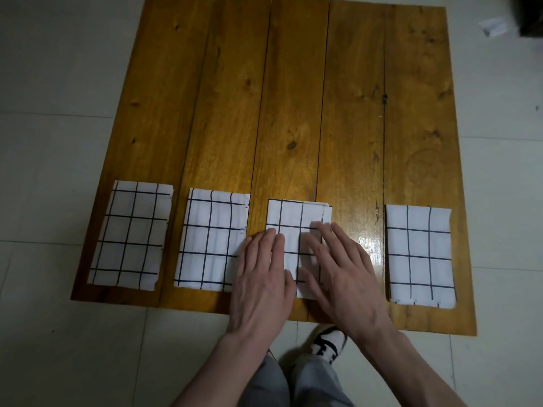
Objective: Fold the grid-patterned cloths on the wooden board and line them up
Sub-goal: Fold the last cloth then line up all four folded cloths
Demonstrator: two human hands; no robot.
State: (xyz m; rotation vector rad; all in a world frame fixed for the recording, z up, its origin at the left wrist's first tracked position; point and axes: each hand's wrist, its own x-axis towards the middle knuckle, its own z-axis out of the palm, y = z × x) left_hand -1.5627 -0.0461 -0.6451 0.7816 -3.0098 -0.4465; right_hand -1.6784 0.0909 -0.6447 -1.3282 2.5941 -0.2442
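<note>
Four grid-patterned cloths lie folded in a row along the near edge of the wooden board, which sits on a tiled floor. The far-left cloth, the second cloth and the far-right cloth lie flat with no hand on them. Both hands rest on the third cloth: the left hand lies flat on its left side, overlapping the gap toward the second cloth, and the right hand lies flat on its right side. Neither grip holds anything; the fingers are straight and spread, pressing down. The step in hand looks like smoothing or squaring this last fold, so the task seems nearly finished. The far edges of the cloths step down from left to right, and the gap before the far-right cloth is wider than the others, so the next move likely calls for sliding cloths to even the row, keeping the palms flat so the layers do not shift apart
</note>
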